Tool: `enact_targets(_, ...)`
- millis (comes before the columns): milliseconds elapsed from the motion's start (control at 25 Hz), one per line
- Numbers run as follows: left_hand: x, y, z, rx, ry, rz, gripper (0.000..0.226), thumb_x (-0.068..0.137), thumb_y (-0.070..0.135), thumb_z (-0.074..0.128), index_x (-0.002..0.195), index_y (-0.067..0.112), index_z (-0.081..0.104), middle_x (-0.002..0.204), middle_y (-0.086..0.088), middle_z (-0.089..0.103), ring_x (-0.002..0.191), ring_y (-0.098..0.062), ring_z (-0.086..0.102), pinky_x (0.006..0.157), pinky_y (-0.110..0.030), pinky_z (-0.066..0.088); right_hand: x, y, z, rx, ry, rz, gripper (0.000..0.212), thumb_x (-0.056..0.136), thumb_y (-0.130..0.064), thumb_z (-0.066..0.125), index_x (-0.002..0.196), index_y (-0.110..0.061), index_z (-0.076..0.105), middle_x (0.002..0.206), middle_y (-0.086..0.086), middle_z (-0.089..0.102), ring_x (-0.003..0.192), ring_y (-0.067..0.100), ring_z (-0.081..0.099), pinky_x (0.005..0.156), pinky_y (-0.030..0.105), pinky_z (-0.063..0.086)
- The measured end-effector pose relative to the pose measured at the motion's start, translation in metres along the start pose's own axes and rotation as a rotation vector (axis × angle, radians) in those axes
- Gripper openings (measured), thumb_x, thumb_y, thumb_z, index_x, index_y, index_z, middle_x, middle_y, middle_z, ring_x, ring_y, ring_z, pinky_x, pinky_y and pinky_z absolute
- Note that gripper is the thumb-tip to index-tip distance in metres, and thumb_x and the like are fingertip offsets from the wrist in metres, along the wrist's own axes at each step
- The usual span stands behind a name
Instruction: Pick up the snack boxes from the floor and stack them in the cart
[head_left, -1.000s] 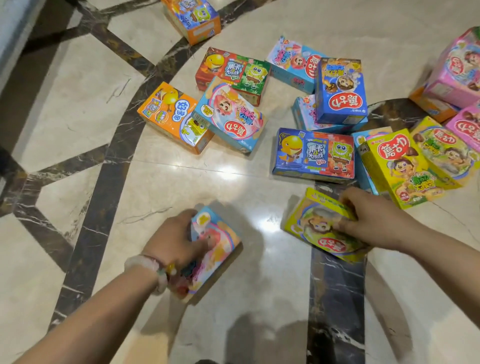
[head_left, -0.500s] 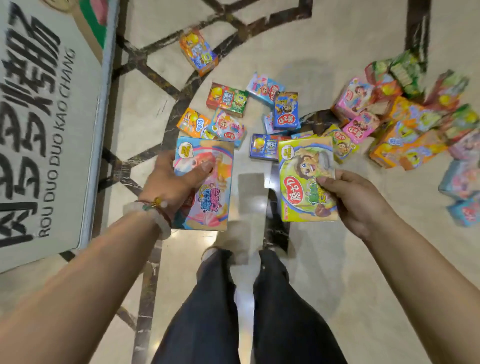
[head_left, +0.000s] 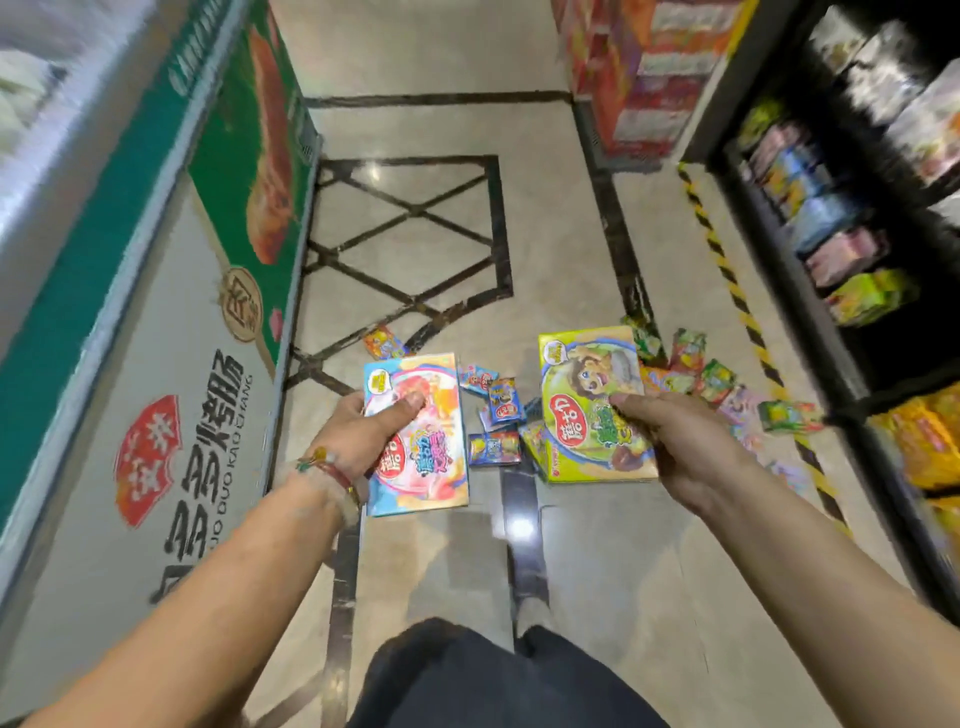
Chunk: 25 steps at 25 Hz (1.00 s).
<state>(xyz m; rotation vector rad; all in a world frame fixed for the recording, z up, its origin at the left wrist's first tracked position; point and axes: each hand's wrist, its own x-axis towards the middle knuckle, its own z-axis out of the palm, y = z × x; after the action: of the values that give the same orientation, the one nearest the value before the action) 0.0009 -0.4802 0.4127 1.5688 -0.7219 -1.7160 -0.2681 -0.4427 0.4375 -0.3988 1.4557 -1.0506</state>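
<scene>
Marble floor (head_left: 441, 78) below: left hand (head_left: 358, 436) gripped the pink-blue cardboard box (head_left: 421, 441), right hand (head_left: 675, 441) the yellow-green cardboard box (head_left: 587, 395), long axes up-frame; cart unseen.

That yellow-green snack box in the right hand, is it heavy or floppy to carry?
Probably light: the right hand holds the yellow-green box by one edge with only thumb and fingers. It looks stiff, since its flat face stays straight with no sag. The glossy printed card might be a little slippery.
</scene>
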Motion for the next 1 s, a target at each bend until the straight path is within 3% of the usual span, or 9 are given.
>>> enact_targets(120, -0.013, 0.015, -0.008, 0.054, -0.083, 0.044, 0.019, 0.083, 0.007, 0.066, 0.101, 0.003, 0.060, 0.075, -0.012, 0.072, 0.059, -0.024, 0.069, 0.060, -0.043, 0.059, -0.043, 0.010, 0.004, 0.104, 0.055, -0.032, 0.009, 0.086, 0.002, 0.058, 0.077, 0.000, 0.061, 0.066, 0.010, 0.069, 0.053, 0.018, 0.066, 0.038, 0.022, 0.047)
enact_targets(240, -0.028, 0.033, -0.021, 0.125, -0.196, 0.054, 0.029, 0.085, 0.006, 0.064, 0.110, -0.003, 0.055, 0.081, -0.017, 0.070, 0.060, -0.025, 0.069, 0.053, -0.037, 0.057, -0.085, 0.035, 0.014, 0.221, 0.141, -0.066, 0.024, 0.067, -0.010, 0.077, 0.076, -0.002, 0.057, 0.067, 0.014, 0.066, 0.055, 0.019, 0.067, 0.044, 0.027, 0.053)
enact_targets(400, -0.042, 0.055, -0.031, 0.199, -0.340, 0.081, 0.017, 0.087, 0.007, 0.062, 0.101, -0.001, 0.058, 0.070, -0.011, 0.071, 0.054, -0.020, 0.068, 0.047, -0.029, 0.055, -0.136, 0.071, 0.029, 0.353, 0.255, -0.074, 0.011, 0.085, -0.001, 0.055, 0.092, 0.003, 0.063, 0.080, 0.016, 0.072, 0.062, 0.022, 0.070, 0.056, 0.033, 0.058)
enact_targets(560, -0.065, 0.056, -0.016, 0.306, -0.482, 0.067, 0.022, 0.086, 0.011, 0.064, 0.105, 0.001, 0.058, 0.074, -0.013, 0.071, 0.057, -0.022, 0.069, 0.050, -0.032, 0.056, -0.196, 0.099, 0.027, 0.458, 0.399, -0.134, 0.015, 0.083, -0.004, 0.055, 0.094, 0.004, 0.062, 0.079, 0.017, 0.072, 0.059, 0.023, 0.069, 0.055, 0.033, 0.057)
enact_targets(680, -0.093, 0.040, 0.013, 0.376, -0.624, 0.076, 0.006, 0.087, 0.007, 0.061, 0.091, 0.003, 0.060, 0.064, -0.009, 0.070, 0.051, -0.020, 0.067, 0.044, -0.029, 0.054, -0.246, 0.121, 0.014, 0.519, 0.570, -0.203, 0.014, 0.086, -0.004, 0.056, 0.093, 0.006, 0.062, 0.076, 0.017, 0.071, 0.057, 0.023, 0.068, 0.052, 0.031, 0.056)
enact_targets(800, -0.131, 0.011, 0.043, 0.449, -0.753, 0.048, 0.006, 0.088, 0.004, 0.059, 0.082, 0.002, 0.060, 0.058, -0.009, 0.069, 0.047, -0.020, 0.065, 0.042, -0.030, 0.054, -0.299, 0.151, 0.000, 0.592, 0.689, -0.259, 0.013, 0.089, -0.003, 0.052, 0.089, 0.005, 0.062, 0.070, 0.016, 0.070, 0.051, 0.021, 0.066, 0.043, 0.025, 0.052)
enact_targets(1000, -0.208, -0.053, 0.080, 0.541, -0.948, 0.006, 0.013, 0.085, 0.006, 0.063, 0.097, 0.000, 0.063, 0.068, -0.012, 0.071, 0.053, -0.023, 0.068, 0.047, -0.034, 0.056, -0.399, 0.213, -0.018, 0.681, 0.903, -0.320, 0.011, 0.089, -0.004, 0.055, 0.082, 0.000, 0.062, 0.067, 0.013, 0.071, 0.052, 0.020, 0.067, 0.046, 0.026, 0.054)
